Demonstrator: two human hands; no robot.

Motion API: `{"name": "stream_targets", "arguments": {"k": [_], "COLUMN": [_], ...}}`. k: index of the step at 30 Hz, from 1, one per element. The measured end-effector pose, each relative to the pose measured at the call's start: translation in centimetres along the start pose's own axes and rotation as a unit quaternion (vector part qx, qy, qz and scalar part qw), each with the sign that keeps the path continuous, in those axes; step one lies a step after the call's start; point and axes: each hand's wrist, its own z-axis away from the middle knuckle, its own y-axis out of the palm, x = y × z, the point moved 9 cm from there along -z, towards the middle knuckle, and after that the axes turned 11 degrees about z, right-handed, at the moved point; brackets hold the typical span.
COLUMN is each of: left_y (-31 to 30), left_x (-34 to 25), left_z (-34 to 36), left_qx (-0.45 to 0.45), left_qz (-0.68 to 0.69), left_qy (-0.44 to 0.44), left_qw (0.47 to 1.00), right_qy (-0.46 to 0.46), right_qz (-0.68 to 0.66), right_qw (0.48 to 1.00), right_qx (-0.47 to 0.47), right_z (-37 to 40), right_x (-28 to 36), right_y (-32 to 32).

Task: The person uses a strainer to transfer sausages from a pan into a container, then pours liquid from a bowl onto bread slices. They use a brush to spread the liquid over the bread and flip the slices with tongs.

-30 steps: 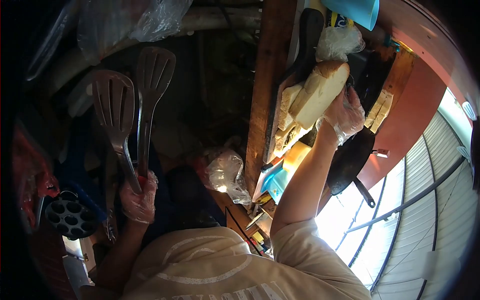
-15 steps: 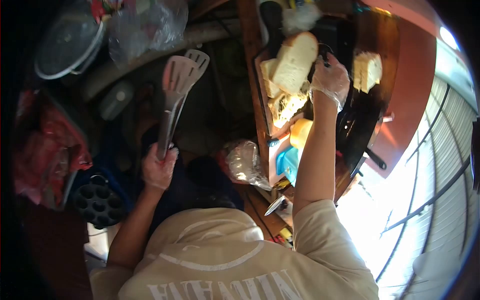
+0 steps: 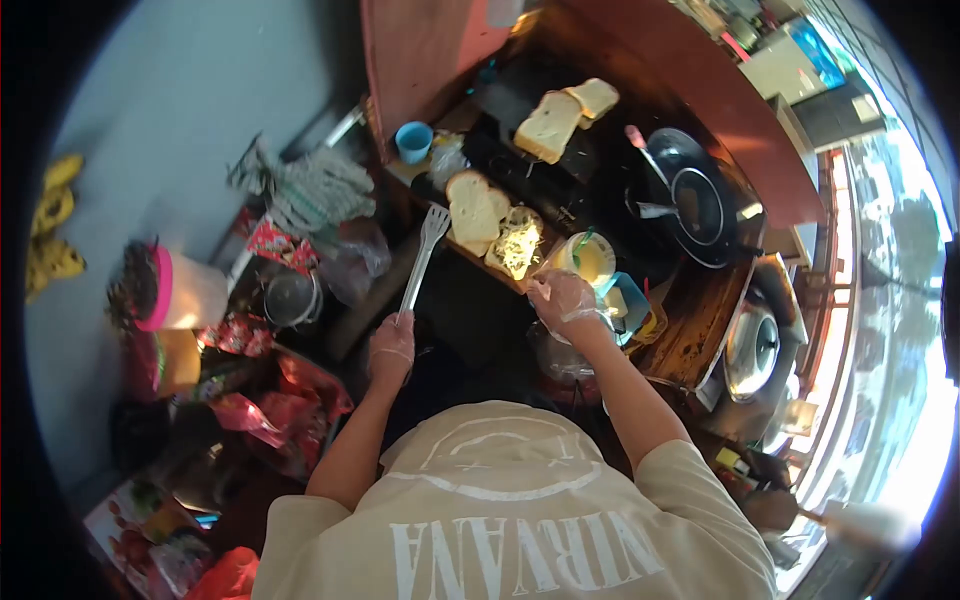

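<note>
Wearing a clear plastic glove, my left hand (image 3: pixel 391 350) is closed around the handle of metal tongs (image 3: pixel 428 245) with slotted ends, which point up and away from me. My right hand (image 3: pixel 565 298), gloved too, has its fingers drawn together at the near edge of a board, beside a tub of yellow spread (image 3: pixel 588 258); what they hold, if anything, is hidden. On the board, a bread slice (image 3: pixel 477 212) lies next to another slice topped with a shredded, pale yellow filling (image 3: pixel 515 245). A light blue container (image 3: pixel 628 308) stands just right of my right hand.
More bread slices (image 3: pixel 548 127) lie on the dark griddle. A frying pan (image 3: pixel 697 205) with utensils in it is at the right. A blue cup (image 3: pixel 413 142) stands at the back left, and a pot lid (image 3: pixel 750 350) lies far right. Red plastic bags (image 3: pixel 290 405) crowd the left.
My right hand has come back from the griddle side to the tub and the near board edge. The left still holds the tongs. My view has turned and widened.
</note>
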Motion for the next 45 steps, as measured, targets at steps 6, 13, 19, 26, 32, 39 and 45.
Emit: {"name": "stream_targets", "arguments": {"k": [6, 13, 19, 26, 32, 39, 45], "left_y": [-2.4, -2.6, 3.5, 10.1, 14.6, 17.1, 8.4], "left_x": [-5.1, -14.0, -26.1, -32.5, -36.9, -39.0, -33.9], "left_z": [-3.3, -11.1, -23.9, -31.4, -32.8, -31.9, -34.7], "left_qx": [0.014, 0.109, 0.162, 0.324, 0.37, 0.358, 0.225], "left_qz": [-0.121, 0.005, -0.026, 0.001, -0.059, -0.094, -0.118], "left_qy": [0.029, 0.124, 0.186, 0.03, 0.023, 0.073, 0.206], "left_qw": [0.992, 0.986, 0.969, 0.946, 0.927, 0.926, 0.945], "right_qy": [0.114, 0.198, 0.286, 0.314, 0.423, 0.459, 0.402], "right_qz": [-0.033, -0.197, -0.243, -0.282, -0.433, -0.466, -0.46], "right_qw": [0.986, 0.958, 0.921, 0.905, 0.795, 0.756, 0.792], "right_qx": [0.121, -0.065, -0.105, -0.058, 0.017, 0.001, 0.015], "right_z": [-3.1, -9.3, -13.5, -6.3, 1.9, 4.7, 2.7], "right_x": [-2.0, -3.7, -5.7, -5.8, -5.7, -5.0, -4.2], "right_y": [1.6, -2.8, -6.1, -1.4, 2.4, 2.1, 2.3]}}
